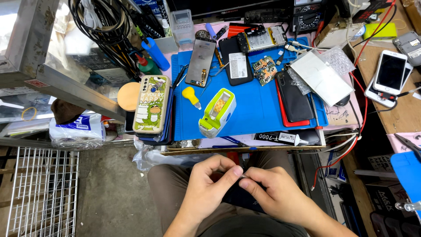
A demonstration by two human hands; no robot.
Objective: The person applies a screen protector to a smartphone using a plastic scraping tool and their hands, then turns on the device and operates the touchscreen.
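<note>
Hands meet over the lap, below the front edge of the blue work mat (258, 109). Left hand (206, 186) is curled nearly closed, thumb and forefinger pinched on a small pale sliver, maybe a strip of tape or film; too small to tell which. Right hand (274, 195) is likewise closed down to a fingertip pinch on the same sliver (242, 176) from the other side, remaining fingers wrapped over a dark phone (239, 197) that lies flat on the thighs, mostly hidden under both hands. Judging by the grip, the step in hand is peeling or placing that strip at the phone's upper edge, fine fingertip work, not force. Next move likely calls for a steady pull or press along the edge, with the phone kept pinned so it doesn't slide off the lap. On the mat: green-and-white tape dispenser (217, 113) near its front-left, yellow-handled tool (191, 96) just left of that, a detached screen (200, 62) at the mat's back-left, an opened phone body with board exposed (262, 38) at the back, a loose circuit board (264, 70) mid-mat, black phone on a red one (294, 98) at the right side. Off the mat's left edge sits a cartoon-printed phone case (151, 104); along its front edge lies a black glue tube (285, 138). White phones (389, 72) rest well to the mat's right.
</note>
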